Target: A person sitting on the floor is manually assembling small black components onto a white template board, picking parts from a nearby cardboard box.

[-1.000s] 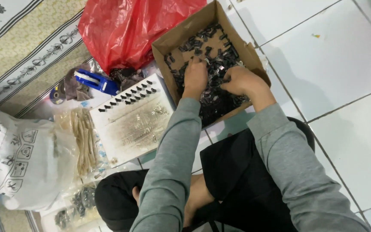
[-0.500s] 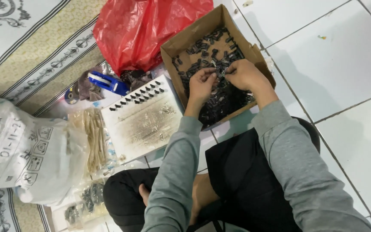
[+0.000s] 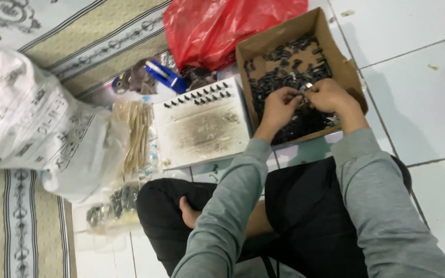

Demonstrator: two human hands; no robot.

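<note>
Together, left hand (image 3: 279,105) and right hand (image 3: 328,97) pinch a small part (image 3: 305,88) above the box (image 3: 284,38).

Open brown cardboard box (image 3: 343,67), red plastic bag (image 3: 222,25) beside, white printed sack (image 3: 32,123) left.

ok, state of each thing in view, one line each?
cardboard box: open, part full of small dark parts
left hand: over box, pinching a part
right hand: over box, pinching a part
white board: flat, one row of dark parts
red bag: crumpled
white sack: bulging
</note>
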